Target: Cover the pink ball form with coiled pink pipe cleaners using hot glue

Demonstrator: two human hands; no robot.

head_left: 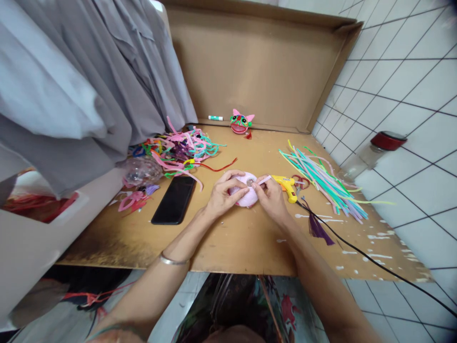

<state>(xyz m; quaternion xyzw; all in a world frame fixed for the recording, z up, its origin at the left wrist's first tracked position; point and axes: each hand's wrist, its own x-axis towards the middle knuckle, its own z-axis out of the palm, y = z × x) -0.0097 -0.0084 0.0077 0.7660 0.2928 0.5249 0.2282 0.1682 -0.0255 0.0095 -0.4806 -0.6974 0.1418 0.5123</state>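
Observation:
A round, pale pink-lilac craft piece (pixel 247 199) sits low over the middle of the table between both hands. My left hand (pixel 228 193) is closed around its left side, thumb pressed on the top. With thumb and fingers pinched together, my right hand (pixel 268 194) holds a pale pink pipe cleaner (pixel 264 180) against the piece's right side. The pipe cleaner's free end sticks out to the upper right. Just beyond the right hand lies a yellow hot glue gun (pixel 288 186), with red-handled scissors (pixel 300 182) beside it.
Tangled pipe cleaners (pixel 182 147) heap at the back left, near a black phone (pixel 173 200). Straight pipe cleaners (pixel 321 178) lie right, by a purple tassel (pixel 319 229) and the glue gun's cord (pixel 360 251). A finished animal-face ornament (pixel 240 123) and a glue stick (pixel 215 118) stand behind.

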